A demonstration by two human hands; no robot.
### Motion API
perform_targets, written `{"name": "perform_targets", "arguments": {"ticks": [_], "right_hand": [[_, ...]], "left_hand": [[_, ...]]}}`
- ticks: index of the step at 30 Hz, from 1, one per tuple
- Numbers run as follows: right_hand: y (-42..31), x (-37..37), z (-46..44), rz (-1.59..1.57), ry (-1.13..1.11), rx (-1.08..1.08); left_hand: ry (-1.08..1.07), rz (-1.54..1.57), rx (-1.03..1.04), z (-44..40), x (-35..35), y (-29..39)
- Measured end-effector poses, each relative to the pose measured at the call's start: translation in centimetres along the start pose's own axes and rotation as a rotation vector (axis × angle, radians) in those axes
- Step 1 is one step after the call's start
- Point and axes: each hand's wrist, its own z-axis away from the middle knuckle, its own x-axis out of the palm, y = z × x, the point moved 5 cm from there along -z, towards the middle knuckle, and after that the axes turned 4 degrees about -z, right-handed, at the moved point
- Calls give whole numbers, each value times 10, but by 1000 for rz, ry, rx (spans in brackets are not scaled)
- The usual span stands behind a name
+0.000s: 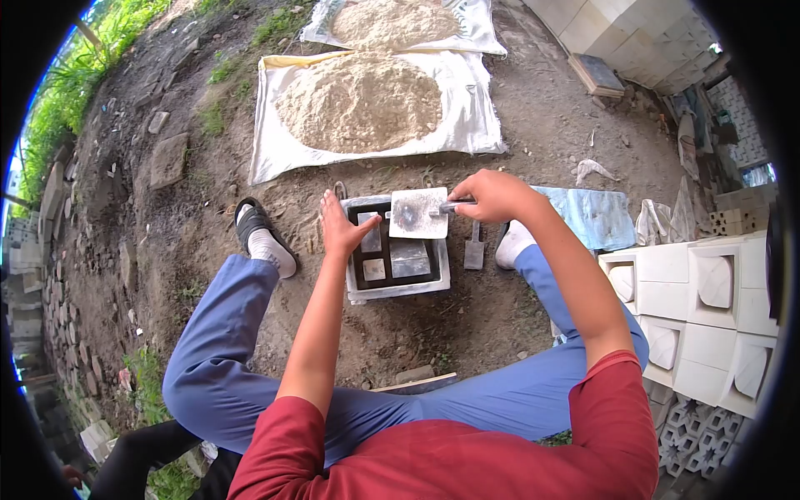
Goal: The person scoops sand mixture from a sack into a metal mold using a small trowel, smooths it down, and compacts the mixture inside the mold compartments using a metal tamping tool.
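Observation:
My right hand point(498, 197) is closed around the dark handle of a square, flat trowel point(419, 213). The trowel's pale, dusty plate is over the upper right part of a rectangular mold point(400, 293). Flat grey blocks point(409, 259) of different sizes show inside the mold, with dark gaps between them. At the mold's upper left side, my left hand point(337, 228) has its fingers stretched out and its thumb reaching over the rim. The trowel plate hides part of the mold's inside. A smaller trowel point(474, 253) lies on the ground just right of the mold.
Two white sacks point(475, 104) spread on the dirt bear heaps of sandy powder point(358, 104). A light blue cloth point(587, 218) lies beyond my right foot. Pale molded blocks point(704, 308) are stacked at the right. My sandaled left foot point(265, 237) is left of the mold.

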Motion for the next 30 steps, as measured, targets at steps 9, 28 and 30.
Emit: {"name": "perform_targets", "arguments": {"ticks": [9, 28, 30], "right_hand": [[7, 0, 2, -11, -13, 22], [26, 4, -37, -301, 194, 27], [49, 18, -56, -374, 273, 66]], "left_hand": [[2, 255, -114, -8, 11, -10], [74, 1087, 90, 0, -6, 0], [104, 999, 102, 0, -6, 3]]}}
